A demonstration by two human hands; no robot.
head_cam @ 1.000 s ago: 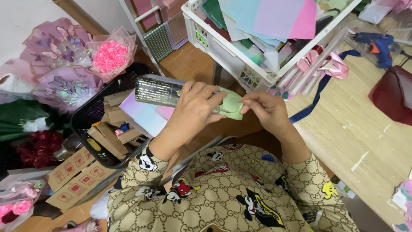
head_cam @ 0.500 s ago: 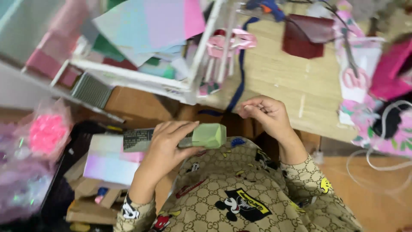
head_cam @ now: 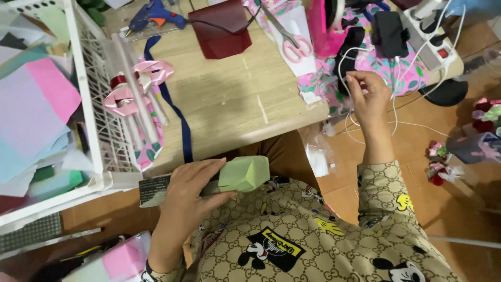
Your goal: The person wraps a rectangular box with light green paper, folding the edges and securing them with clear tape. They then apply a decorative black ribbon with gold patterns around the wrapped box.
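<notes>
Left hand on the green wrap, right hand up at the table edge.

Your left hand [head_cam: 190, 196] is clamped on a pale green folded paper packet [head_cam: 244, 174] over a grey flat tool [head_cam: 154, 190], centre-low in frame above your lap. Your right hand [head_cam: 369, 98], well apart at centre-right, has its fingertips pinched by the white cable [head_cam: 396, 112]; what they hold I cannot tell. The packet looks folded; nothing is fastened round it yet. Against half a second ago, your right hand has left the packet and risen toward the wooden table [head_cam: 245, 99].
</notes>
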